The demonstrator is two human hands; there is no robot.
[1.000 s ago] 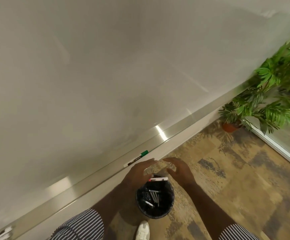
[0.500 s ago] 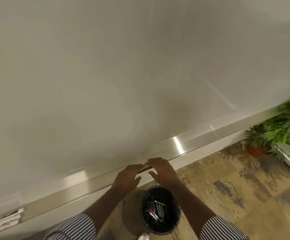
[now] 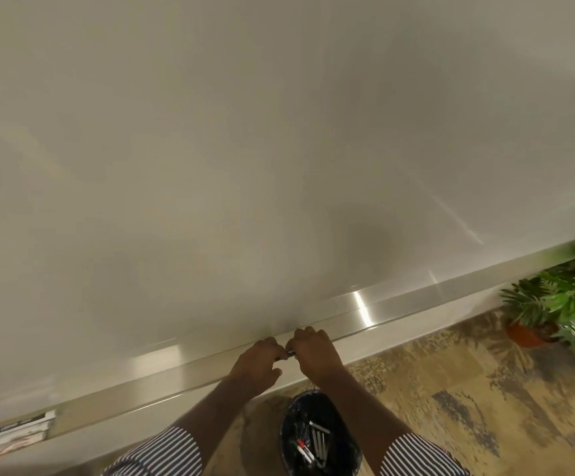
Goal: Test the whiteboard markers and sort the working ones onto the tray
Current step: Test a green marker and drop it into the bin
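Both my hands meet over the metal tray (image 3: 399,305) that runs along the bottom of the whiteboard (image 3: 245,149). My left hand (image 3: 257,360) and my right hand (image 3: 313,348) are each closed on an end of one marker (image 3: 290,352), of which only a short dark stretch shows between them. Its cap colour is hidden by the fingers. Below my arms stands a black bin (image 3: 320,438) with several discarded markers in it.
A flat pack of markers (image 3: 11,438) lies on the tray at the far left. A potted plant (image 3: 533,314) stands on the patterned floor at the right, beside a white ledge. The wall below the tray is close to my knees.
A marker dropped from my hands into the bin. My hands then rose to the tray and took hold of the green-capped marker that lay there. The view swung left.
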